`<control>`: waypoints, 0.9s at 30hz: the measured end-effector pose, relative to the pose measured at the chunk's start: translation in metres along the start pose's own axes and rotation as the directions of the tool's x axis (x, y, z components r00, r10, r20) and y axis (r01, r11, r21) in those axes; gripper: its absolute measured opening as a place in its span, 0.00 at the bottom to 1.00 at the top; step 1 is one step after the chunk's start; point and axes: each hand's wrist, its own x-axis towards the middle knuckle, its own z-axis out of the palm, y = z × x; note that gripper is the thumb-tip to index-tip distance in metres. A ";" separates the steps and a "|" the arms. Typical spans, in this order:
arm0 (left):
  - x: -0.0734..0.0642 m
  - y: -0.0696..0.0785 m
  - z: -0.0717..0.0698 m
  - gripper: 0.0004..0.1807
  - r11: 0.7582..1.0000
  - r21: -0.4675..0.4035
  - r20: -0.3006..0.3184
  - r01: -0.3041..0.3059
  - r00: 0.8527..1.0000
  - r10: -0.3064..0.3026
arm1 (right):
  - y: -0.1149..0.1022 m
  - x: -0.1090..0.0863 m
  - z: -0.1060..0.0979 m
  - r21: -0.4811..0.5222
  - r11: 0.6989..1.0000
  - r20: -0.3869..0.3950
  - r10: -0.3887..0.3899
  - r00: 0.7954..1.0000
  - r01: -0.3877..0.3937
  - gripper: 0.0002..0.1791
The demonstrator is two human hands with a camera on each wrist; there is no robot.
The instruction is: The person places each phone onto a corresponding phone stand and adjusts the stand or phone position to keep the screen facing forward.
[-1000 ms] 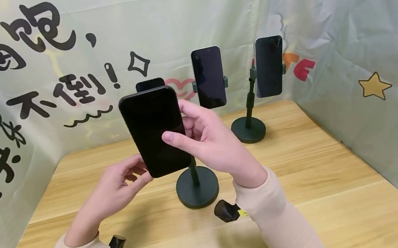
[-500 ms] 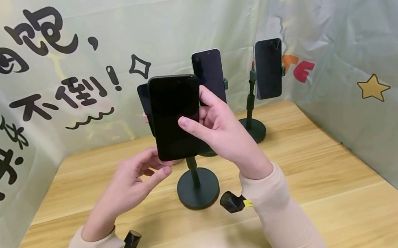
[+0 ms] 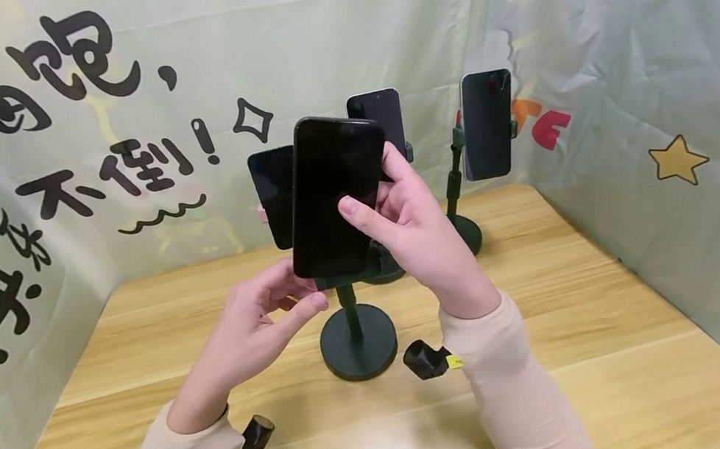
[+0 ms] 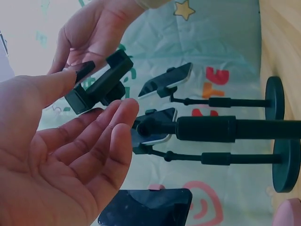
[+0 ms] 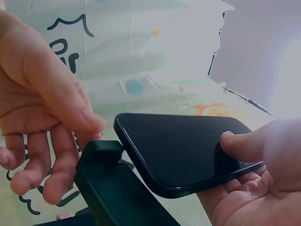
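A black smartphone (image 3: 333, 198) is held up by my right hand (image 3: 432, 242), thumb across its screen and fingers behind. Below and behind it, a dark green phone stand (image 3: 359, 343) rises from a round base. Its clamp (image 4: 106, 84) carries no phone and is mostly hidden from the head view. In the right wrist view, the tilted phone (image 5: 183, 146) has one end close beside the clamp's end block (image 5: 103, 151); contact is unclear. My left hand (image 3: 255, 329) is beside the clamp, its fingers loosely bent. Whether its thumb touches the clamp, I cannot tell.
Behind, a dark phone (image 3: 273, 197) stands at the left, a pale-edged phone (image 3: 380, 111) at the centre, and another phone (image 3: 487, 125) on a stand at the right. The wooden table (image 3: 614, 344) is bordered by printed cloth (image 3: 285, 33).
My right hand has moved the phone rightward and slightly up, over the front stand, and its tilt has changed. My left hand has followed rightward, to the clamp.
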 end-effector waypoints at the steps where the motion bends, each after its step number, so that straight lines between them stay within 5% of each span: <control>1: 0.000 0.000 0.001 0.16 1.000 -0.013 -0.002 -0.006 1.000 0.006 | 0.000 0.000 -0.001 -0.004 1.000 -0.008 -0.008 1.000 0.008 0.28; 9: 0.004 0.003 0.003 0.15 0.998 -0.059 -0.027 -0.005 1.000 0.004 | -0.004 0.000 -0.005 -0.011 0.996 -0.025 -0.087 0.996 0.086 0.29; 27: 0.012 0.007 0.010 0.07 0.979 -0.200 -0.032 0.036 0.999 -0.043 | 0.007 0.002 -0.022 -0.074 0.993 -0.015 -0.097 0.995 0.096 0.34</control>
